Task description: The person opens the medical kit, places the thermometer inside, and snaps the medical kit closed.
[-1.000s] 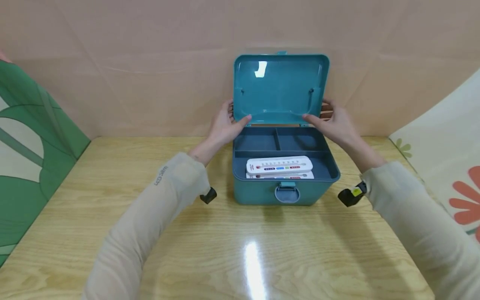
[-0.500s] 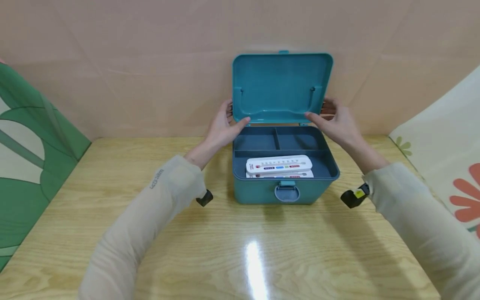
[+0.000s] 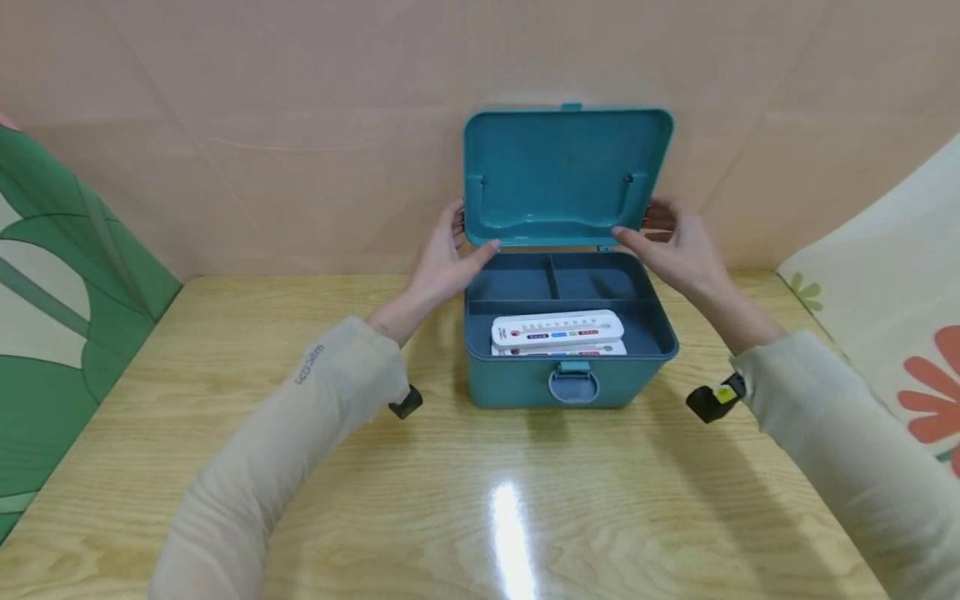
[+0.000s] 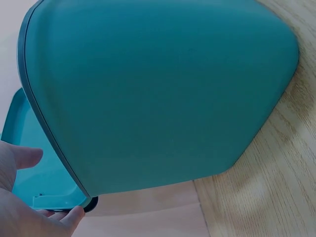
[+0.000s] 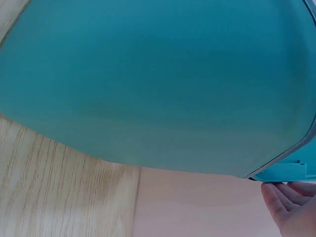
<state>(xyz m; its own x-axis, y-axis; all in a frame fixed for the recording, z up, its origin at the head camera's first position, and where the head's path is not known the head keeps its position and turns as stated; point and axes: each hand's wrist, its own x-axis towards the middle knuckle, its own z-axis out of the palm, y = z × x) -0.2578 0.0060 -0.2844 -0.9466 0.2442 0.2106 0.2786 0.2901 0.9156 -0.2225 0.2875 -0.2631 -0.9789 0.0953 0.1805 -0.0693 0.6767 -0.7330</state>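
A teal storage box (image 3: 547, 383) stands at the back of the table with its lid (image 3: 566, 171) raised upright. My left hand (image 3: 446, 258) holds the lid's lower left corner, thumb at the inner side and fingers behind the edge. At the lower right corner my right hand (image 3: 682, 250) grips the lid likewise, its fingers partly hidden behind it. Two white thermometer cards (image 3: 557, 329) lie stacked in the front compartment. In the left wrist view the thumb (image 4: 28, 157) shows before the lid; the right wrist view shows fingertips (image 5: 272, 193) at the lid's edge.
A divided dark blue tray (image 3: 513, 279) fills the rear of the box. The front latch (image 3: 574, 385) hangs down. Behind the wooden table (image 3: 360, 500) rises a pinkish backdrop (image 3: 300, 150), close to the lid.
The lid has tilted slightly forward; its top looks wider and the bright glint on it is gone. My right hand has shifted slightly right with it. The box and cards stay put.
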